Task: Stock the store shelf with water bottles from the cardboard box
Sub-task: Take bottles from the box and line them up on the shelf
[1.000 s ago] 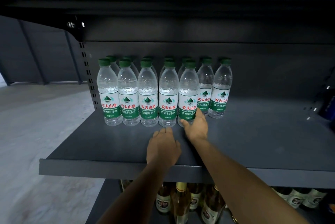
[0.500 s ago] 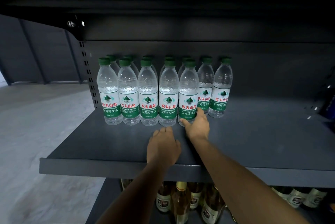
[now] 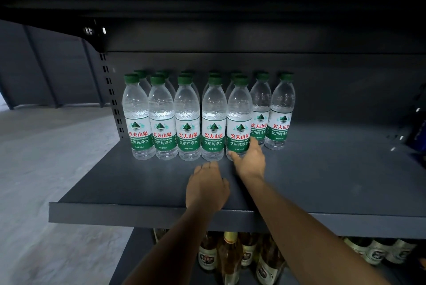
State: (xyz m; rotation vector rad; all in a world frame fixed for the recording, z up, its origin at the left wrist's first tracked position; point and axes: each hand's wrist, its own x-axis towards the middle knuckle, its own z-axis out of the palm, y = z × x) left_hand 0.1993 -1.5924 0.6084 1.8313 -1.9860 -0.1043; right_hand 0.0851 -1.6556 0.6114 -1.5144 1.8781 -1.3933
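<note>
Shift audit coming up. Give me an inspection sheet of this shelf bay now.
Surface: grey shelf, right half bare.
Job's things: water bottles upright in two rows at left, green caps; cardboard box not seen.
Clutter: nothing seen.
Grippers: right hand grips the base of the front-row end bottle; left hand rests on the shelf, holding nothing.
Cables: nothing seen.
Surroundings: glass bottles on the shelf below; concrete floor at left.

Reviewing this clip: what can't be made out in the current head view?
- Cardboard box: out of frame.
- Back-row bottles: bodies hidden behind the front row; only caps show.
- Right hand fingers: mostly hidden behind the front bottle it holds.
- Lower-shelf bottles: dim, cut by the shelf and arms.
</note>
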